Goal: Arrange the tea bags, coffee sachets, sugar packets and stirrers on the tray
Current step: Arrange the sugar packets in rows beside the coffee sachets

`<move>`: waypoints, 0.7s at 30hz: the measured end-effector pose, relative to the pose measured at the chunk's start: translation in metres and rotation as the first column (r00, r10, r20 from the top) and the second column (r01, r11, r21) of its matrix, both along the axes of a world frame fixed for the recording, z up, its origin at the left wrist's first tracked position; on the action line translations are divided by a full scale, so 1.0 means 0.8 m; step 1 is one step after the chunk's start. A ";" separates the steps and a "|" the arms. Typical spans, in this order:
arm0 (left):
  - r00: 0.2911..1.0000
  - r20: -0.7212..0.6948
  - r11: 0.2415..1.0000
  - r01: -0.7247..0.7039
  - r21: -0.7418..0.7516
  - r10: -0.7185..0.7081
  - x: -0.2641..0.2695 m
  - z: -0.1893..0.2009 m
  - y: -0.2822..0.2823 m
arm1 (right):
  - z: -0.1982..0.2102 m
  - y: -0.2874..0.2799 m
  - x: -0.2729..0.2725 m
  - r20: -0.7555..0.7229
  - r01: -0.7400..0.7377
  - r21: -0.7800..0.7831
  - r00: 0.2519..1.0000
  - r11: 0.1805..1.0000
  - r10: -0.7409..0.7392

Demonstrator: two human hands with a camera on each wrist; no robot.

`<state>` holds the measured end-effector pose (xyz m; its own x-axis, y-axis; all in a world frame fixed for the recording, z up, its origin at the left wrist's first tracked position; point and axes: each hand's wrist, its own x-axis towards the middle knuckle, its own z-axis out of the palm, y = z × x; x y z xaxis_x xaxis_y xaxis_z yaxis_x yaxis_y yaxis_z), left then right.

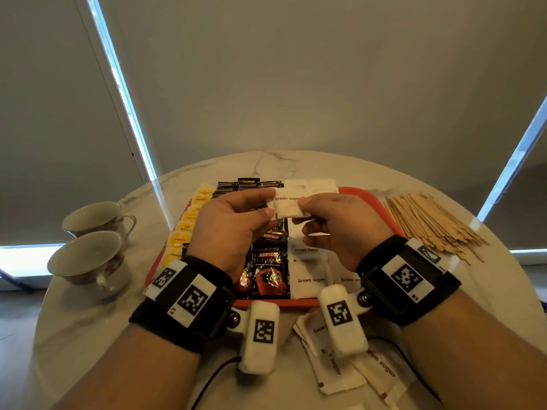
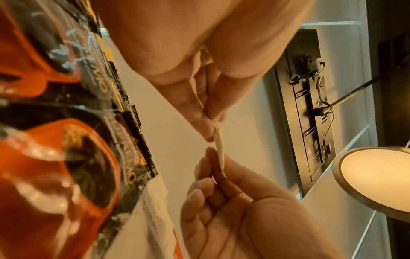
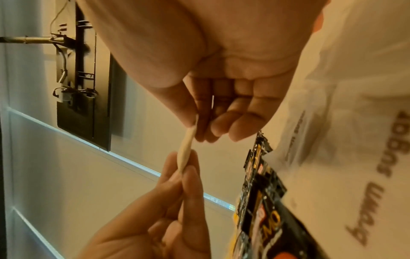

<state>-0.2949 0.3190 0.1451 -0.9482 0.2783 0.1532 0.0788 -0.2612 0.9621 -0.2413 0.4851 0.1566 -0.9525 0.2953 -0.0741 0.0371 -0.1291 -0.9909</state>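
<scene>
Both hands hold one white brown sugar packet (image 1: 288, 207) in the air above the red tray (image 1: 296, 303). My left hand (image 1: 270, 203) pinches its left end and my right hand (image 1: 305, 204) pinches its right end. The wrist views show the packet edge-on (image 2: 219, 150) (image 3: 185, 154) between both pinches. On the tray lie yellow tea bags (image 1: 183, 229) in the left column, black coffee sachets (image 1: 269, 270) in the middle and more sugar packets (image 1: 310, 279) on the right. A heap of wooden stirrers (image 1: 429, 226) lies on the table right of the tray.
Two empty teacups (image 1: 88, 261) stand on the round marble table (image 1: 88, 335), left of the tray. Loose sugar packets (image 1: 340, 371) lie on the table near its front edge, under my right wrist. Grey blinds hang behind the table.
</scene>
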 end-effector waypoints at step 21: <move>0.910 0.387 0.989 0.126 0.082 -0.148 0.035 0.015 0.015 | -0.008 0.071 0.063 0.299 0.173 0.328 0.913 0.929 -0.276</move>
